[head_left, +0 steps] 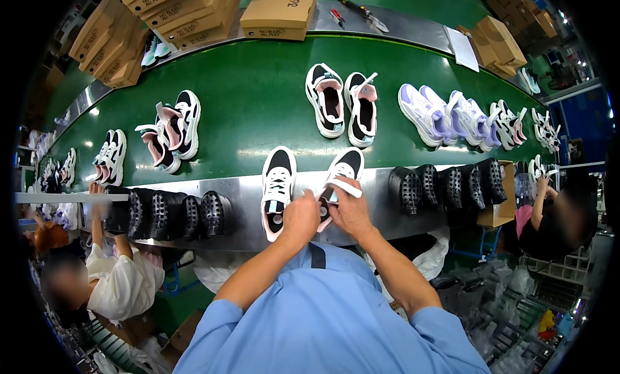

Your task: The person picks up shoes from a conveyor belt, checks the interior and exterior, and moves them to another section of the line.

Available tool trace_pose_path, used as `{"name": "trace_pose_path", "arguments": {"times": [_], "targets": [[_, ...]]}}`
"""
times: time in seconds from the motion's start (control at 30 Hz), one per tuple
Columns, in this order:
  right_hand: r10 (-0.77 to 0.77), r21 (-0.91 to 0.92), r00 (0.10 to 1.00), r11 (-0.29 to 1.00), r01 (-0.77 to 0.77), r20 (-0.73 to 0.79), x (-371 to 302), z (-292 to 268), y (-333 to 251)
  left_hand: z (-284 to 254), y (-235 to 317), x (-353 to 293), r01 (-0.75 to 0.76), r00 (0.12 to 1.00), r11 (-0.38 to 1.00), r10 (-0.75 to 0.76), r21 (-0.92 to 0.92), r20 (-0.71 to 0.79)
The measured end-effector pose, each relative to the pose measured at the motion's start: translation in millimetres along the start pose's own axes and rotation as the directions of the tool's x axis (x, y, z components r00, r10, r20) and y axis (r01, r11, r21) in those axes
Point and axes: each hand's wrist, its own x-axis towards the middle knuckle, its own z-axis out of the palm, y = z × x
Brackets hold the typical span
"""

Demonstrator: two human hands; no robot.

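A black-and-white sneaker with a pale pink lining stands on the metal edge in front of me, its toe pointing away. My right hand is closed at its opening, by the raised white strap. At the left side of the same opening, my left hand has its fingers pinched together on the shoe's collar. The fingertips partly hide the heel and insole. Just left of my left hand, the matching sneaker stands upright and untouched.
Across the green belt stand more pairs: black-and-white sneakers ahead, lilac-and-white sneakers to the right. Black studded shoe forms line the metal edge on both sides. Shoe boxes and a cutter lie beyond. Co-workers sit left and right.
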Motion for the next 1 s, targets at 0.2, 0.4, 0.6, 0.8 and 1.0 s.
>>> {"name": "trace_pose_path", "arguments": {"times": [0.2,0.4,0.6,0.8,1.0], "targets": [[0.8,0.277,0.547,0.483,-0.831,0.245,-33,15,-16,-5,27,-32,-0.164,0.97,0.986,0.161,0.001,-0.18],[0.614,0.464,0.788,0.682,-0.565,0.057,-41,57,-19,16,46,2,0.138,0.967,0.979,-0.166,-0.152,-0.192],[0.701,0.521,0.693,0.534,-0.666,0.168,-45,57,-16,18,20,-8,0.159,0.96,0.977,-0.187,-0.143,-0.208],[0.564,0.383,0.822,0.744,-0.548,0.08,-43,52,-18,22,25,-19,-0.046,0.972,0.996,0.028,-0.074,-0.234],[0.493,0.568,0.812,0.589,-0.575,0.312,-52,28,-2,26,15,-14,0.065,0.974,0.987,-0.095,-0.147,-0.207]]}}
